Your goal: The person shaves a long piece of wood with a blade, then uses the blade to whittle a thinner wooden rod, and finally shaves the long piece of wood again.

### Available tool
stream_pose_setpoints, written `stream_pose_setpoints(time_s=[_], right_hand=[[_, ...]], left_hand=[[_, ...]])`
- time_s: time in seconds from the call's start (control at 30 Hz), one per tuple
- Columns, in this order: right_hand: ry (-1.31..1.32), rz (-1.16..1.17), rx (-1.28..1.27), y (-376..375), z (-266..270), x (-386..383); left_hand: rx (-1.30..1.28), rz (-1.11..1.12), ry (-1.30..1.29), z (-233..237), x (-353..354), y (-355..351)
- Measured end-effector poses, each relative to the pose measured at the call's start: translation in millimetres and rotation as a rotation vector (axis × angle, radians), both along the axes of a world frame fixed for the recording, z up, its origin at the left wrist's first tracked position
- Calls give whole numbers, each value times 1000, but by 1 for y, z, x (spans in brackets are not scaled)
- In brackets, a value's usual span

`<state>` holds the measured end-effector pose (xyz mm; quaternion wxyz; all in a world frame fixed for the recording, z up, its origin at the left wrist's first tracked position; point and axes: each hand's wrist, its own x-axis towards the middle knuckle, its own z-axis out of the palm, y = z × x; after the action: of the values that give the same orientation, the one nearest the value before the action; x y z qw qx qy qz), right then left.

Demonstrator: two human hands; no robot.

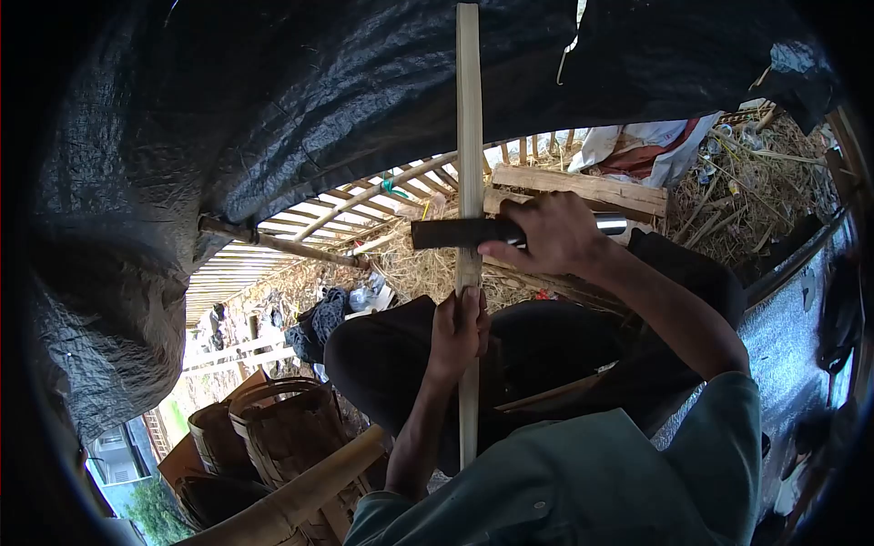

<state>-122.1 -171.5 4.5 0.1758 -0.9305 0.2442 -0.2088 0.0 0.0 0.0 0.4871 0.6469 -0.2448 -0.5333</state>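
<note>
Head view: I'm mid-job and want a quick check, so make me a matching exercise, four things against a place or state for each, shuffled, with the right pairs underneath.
Things
1. Left hand
2. Dark flat tool
3. Baskets
4. Black plastic sheet

Places and states
A. Spread across the top of the view
B. Closed around the pale wooden strip
C. At the lower left of the view
D. In the right hand, crosswise to the strip

Right pairs: 1-B, 2-D, 3-C, 4-A
</note>
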Motion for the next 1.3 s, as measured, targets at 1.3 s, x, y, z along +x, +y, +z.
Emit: stream_pose_setpoints(time_s=[1.3], right_hand=[[240, -505, 115, -82, -2, 5]], left_hand=[[57, -25, -136, -2, -3, 25]])
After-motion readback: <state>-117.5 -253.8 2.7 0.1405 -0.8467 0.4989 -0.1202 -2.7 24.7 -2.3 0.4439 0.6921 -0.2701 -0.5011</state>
